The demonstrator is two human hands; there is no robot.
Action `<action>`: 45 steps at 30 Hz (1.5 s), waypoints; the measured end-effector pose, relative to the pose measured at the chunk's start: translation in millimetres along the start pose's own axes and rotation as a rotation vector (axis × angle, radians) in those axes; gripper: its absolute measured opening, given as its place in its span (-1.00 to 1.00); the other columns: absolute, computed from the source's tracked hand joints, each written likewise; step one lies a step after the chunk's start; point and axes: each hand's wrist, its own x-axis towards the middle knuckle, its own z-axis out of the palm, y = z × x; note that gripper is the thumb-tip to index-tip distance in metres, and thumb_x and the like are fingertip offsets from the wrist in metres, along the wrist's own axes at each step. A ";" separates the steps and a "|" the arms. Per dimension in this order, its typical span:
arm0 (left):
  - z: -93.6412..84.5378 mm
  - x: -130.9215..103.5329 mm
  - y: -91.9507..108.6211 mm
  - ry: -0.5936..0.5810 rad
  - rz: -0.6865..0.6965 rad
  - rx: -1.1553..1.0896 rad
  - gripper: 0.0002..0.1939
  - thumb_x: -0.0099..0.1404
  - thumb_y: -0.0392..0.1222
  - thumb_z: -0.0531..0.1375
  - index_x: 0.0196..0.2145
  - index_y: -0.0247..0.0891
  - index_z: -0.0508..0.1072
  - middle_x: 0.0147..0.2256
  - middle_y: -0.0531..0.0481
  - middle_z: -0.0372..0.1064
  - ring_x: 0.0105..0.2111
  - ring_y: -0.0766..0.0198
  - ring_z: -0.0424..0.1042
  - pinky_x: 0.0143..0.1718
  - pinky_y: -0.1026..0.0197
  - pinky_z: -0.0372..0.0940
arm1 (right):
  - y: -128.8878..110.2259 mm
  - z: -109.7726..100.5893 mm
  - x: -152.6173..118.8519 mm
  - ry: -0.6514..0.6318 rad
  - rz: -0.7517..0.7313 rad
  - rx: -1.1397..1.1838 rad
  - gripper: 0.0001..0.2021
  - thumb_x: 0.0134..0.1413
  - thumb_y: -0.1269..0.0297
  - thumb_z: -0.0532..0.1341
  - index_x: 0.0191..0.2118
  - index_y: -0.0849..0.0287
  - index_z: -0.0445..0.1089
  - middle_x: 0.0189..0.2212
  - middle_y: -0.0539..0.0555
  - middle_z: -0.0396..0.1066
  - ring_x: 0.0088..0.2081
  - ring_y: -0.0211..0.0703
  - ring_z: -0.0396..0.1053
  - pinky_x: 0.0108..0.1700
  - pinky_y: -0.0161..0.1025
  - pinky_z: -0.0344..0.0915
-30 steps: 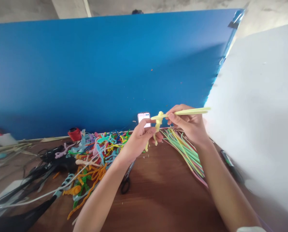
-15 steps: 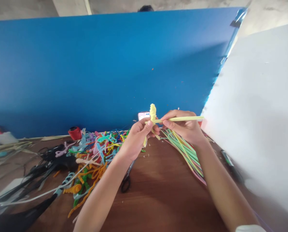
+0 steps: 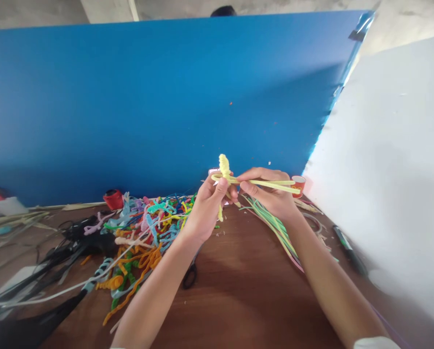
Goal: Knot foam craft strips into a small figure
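Note:
My left hand (image 3: 210, 203) pinches a yellow pipe-cleaner figure (image 3: 224, 165) between thumb and fingers, its coiled part standing upright above the thumb. Two pale yellow pipe cleaners (image 3: 275, 184) run rightward from it, with a bent loop showing at the left by the thumb. My right hand (image 3: 269, 191) is closed on these strands just right of the figure, and their free ends stick out past the knuckles. Below my left fingers hangs another short yellow end (image 3: 220, 213). A phone (image 3: 213, 171) is mostly hidden behind the figure.
A heap of coloured pipe-cleaner pieces (image 3: 154, 218) lies at the left. Black-handled scissors (image 3: 190, 276) rest beside my left forearm. Long green and pink pipe cleaners (image 3: 275, 225) lie under my right arm. A red cup (image 3: 298, 186), a marker (image 3: 349, 249) and a blue partition (image 3: 166, 106) stand around.
The yellow figure has shifted slightly left and tilted. The two strands, close together before, now spread apart at their right ends, and a loop shows at the left. The red cup is more visible.

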 end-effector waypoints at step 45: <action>-4.8 -0.6 4.5 0.100 0.008 0.059 -0.66 0.30 0.08 0.26 -0.25 -0.29 0.49 -0.36 -0.02 0.49 -0.36 0.34 0.44 -0.26 0.27 0.34 | 13.3 -13.4 2.3 0.269 0.141 0.114 -0.75 0.15 0.01 0.31 -0.28 0.10 0.53 -0.52 -0.02 0.52 -0.57 -0.28 0.43 -0.54 -0.31 0.33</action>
